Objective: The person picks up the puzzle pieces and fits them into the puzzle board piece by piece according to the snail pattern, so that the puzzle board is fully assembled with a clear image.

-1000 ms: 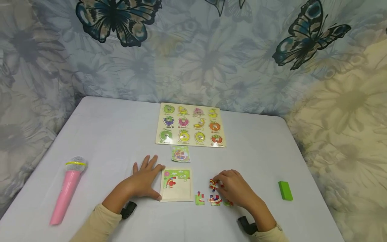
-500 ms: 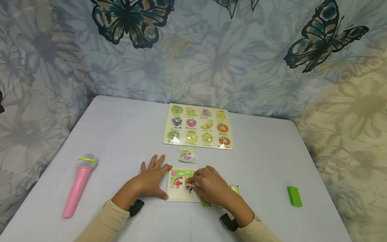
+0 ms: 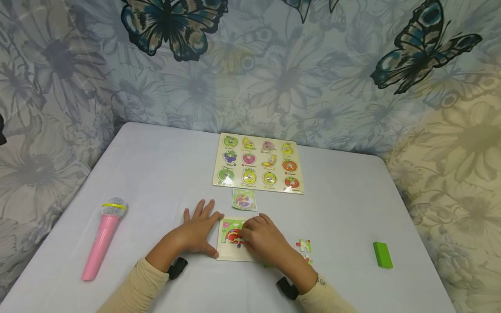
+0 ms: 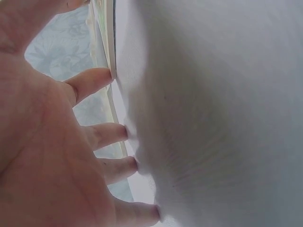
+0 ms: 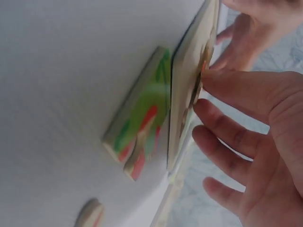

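Observation:
A small square wooden puzzle board (image 3: 236,256) lies in front of me, its upper part filled with colourful pieces. My left hand (image 3: 197,234) has its fingers spread on the table, index finger and thumb touching the board's left edge. Over the board, my right hand (image 3: 268,243) pinches a jigsaw piece (image 3: 238,245) between thumb and fingers, beside the red piece in the board. The right wrist view shows the pinched piece edge-on at the board's surface. A green and red jigsaw piece (image 5: 147,104) lies on the table beside the board there.
Loose jigsaw pieces (image 3: 304,245) lie right of the board, partly hidden by my right arm. Beyond it are a small picture card (image 3: 244,200) and a large fruit board (image 3: 258,163). A pink toy microphone (image 3: 102,241) lies left, a green block (image 3: 382,255) right.
My right hand has picked up a jigsaw piece from the right and carried it left onto the board, closer to the red piece. My left hand keeps its place at the board's edge.

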`<action>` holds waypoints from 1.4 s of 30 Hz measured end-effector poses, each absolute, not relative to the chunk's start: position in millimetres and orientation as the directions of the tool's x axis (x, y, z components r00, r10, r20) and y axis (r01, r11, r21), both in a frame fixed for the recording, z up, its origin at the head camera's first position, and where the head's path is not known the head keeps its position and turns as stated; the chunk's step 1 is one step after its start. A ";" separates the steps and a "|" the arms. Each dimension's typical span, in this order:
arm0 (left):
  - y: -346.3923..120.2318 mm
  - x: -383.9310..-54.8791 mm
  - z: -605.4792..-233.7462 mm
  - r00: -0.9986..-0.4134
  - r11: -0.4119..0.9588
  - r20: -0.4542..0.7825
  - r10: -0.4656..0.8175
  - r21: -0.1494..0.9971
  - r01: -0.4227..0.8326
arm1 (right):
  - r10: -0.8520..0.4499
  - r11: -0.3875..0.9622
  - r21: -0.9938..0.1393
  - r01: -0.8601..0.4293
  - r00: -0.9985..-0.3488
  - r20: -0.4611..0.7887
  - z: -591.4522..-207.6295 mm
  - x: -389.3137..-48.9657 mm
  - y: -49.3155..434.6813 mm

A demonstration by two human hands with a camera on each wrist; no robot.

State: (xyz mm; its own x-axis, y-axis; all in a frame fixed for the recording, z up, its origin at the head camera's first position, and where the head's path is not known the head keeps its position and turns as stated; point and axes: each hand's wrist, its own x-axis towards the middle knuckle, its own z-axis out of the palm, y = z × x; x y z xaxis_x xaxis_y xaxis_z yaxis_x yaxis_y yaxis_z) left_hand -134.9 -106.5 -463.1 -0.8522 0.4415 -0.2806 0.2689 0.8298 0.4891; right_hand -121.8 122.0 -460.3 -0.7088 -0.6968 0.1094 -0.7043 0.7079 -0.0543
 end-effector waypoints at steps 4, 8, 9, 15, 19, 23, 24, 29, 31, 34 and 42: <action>-104.8 -134.7 -459.8 -0.851 0.830 -0.282 0.443 0.486 0.272 | -0.692 0.715 -0.008 -0.699 -0.710 0.132 -461.1 -120.7 120.9; -103.8 -134.3 -458.3 -0.851 0.831 -0.283 0.442 0.487 0.270 | -0.691 0.718 0.002 -0.697 -0.712 0.125 -460.3 -119.2 121.0; -103.8 -134.1 -458.4 -0.851 0.832 -0.285 0.440 0.486 0.268 | -0.692 0.716 -0.006 -0.698 -0.712 0.121 -459.8 -118.7 121.3; -104.3 -131.5 -463.7 -0.853 0.834 -0.283 0.438 0.482 0.268 | -0.689 0.715 -0.088 -0.693 -0.721 0.082 -459.1 -113.3 131.6; -103.0 -129.6 -465.0 -0.856 0.827 -0.272 0.439 0.495 0.267 | -0.620 0.774 -0.116 -0.623 -0.782 0.064 -458.5 -108.7 150.8; -102.5 -129.7 -463.5 -0.855 0.822 -0.270 0.443 0.503 0.267 | -0.535 0.827 -0.141 -0.544 -0.839 0.097 -456.2 -105.2 180.3; -103.4 -130.2 -463.2 -0.855 0.820 -0.268 0.445 0.506 0.268 | -0.511 0.841 -0.144 -0.521 -0.853 0.105 -456.1 -104.8 188.1; -113.7 -132.9 -461.7 -0.866 0.824 -0.254 0.430 0.503 0.261 | -0.396 0.897 -0.171 -0.409 -0.912 0.102 -456.0 -105.8 221.3; -117.5 -133.6 -461.6 -0.872 0.832 -0.252 0.420 0.490 0.260 | -0.370 0.909 -0.169 -0.380 -0.925 0.088 -456.5 -105.7 231.5; -119.9 -133.8 -461.3 -0.872 0.833 -0.242 0.426 0.481 0.273 | -0.347 0.921 -0.163 -0.354 -0.935 0.070 -457.5 -103.3 244.1; -109.1 -133.3 -462.6 -0.853 0.809 -0.230 0.468 0.500 0.309 | -0.318 0.933 -0.155 -0.324 -0.946 0.063 -462.0 -91.2 265.6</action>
State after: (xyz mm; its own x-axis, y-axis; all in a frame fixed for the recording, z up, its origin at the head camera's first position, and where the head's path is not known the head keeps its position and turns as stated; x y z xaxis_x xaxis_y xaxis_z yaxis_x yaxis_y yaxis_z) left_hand -133.3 -109.1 -462.6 -0.8534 0.4680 -0.2296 0.3091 0.8090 0.5001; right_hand -91.2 265.6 -462.0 -0.9459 -0.3183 0.0630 -0.3244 0.9331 -0.1554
